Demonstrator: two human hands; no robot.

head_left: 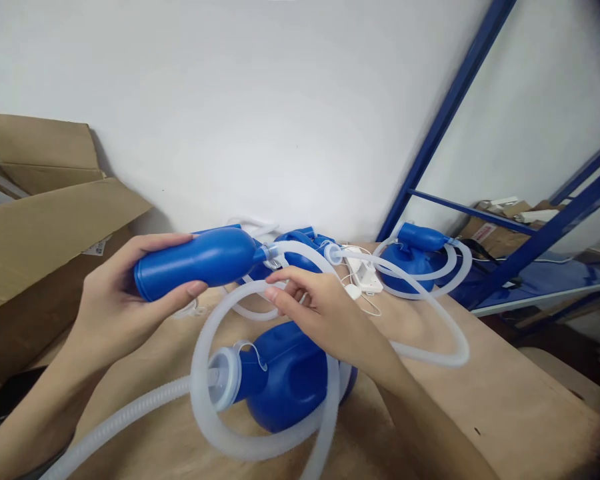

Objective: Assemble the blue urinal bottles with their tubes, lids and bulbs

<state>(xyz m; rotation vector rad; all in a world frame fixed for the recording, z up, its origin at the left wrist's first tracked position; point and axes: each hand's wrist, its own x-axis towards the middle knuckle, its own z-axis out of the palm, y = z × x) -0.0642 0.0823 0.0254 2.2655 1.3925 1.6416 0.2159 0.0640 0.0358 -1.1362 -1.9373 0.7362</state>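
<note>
My left hand (113,293) grips a blue rubber squeeze bulb (195,263), its fingers wrapped around the body. My right hand (320,310) pinches a translucent corrugated tube (203,373) close to the bulb's narrow neck. The tube loops down in front of me, around a blue plastic bottle (285,380) that lies on its side below my right hand. The bottle has a wide white-rimmed mouth (224,378). A second blue bulb (420,237) rests on another blue bottle (405,270) at the back right, with tubing coiled around it.
The light wooden table (480,380) carries more blue parts and white tubing at the back. A white device (365,277) with thin cables lies there. A cardboard box (40,227) stands at the left, a blue metal shelf frame (540,267) at the right, and a white wall behind.
</note>
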